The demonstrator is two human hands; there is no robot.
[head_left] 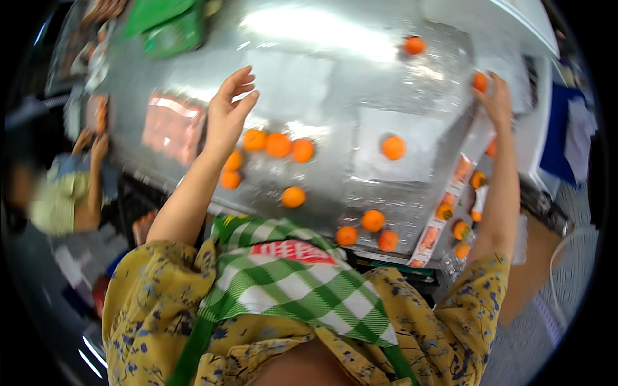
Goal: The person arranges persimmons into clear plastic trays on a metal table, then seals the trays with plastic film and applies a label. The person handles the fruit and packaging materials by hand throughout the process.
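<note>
At the far right, my right hand (pixel 497 101) has its thumb and fingers on a round orange fruit (pixel 479 82). My left hand (pixel 230 106) is raised over the metal table (pixel 347 83), fingers apart, holding nothing. Just below it is a group of round orange fruits (pixel 278 145), with a single fruit (pixel 293 197) nearer me. A white square sheet (pixel 370 164) bears one fruit (pixel 393 148) in the middle right. Three more fruits (pixel 373 220) lie on clear plastic film near the front edge. Another fruit (pixel 414 45) rests on film (pixel 444 71) at the back.
Left of my left hand lies a clear pack of pinkish pieces (pixel 172 125). A green bag (pixel 170 29) is at the back left. A printed box edge (pixel 432 233) runs along the right, with green-capped fruits (pixel 461 229) beyond it. Another person (pixel 64 193) works at the far left.
</note>
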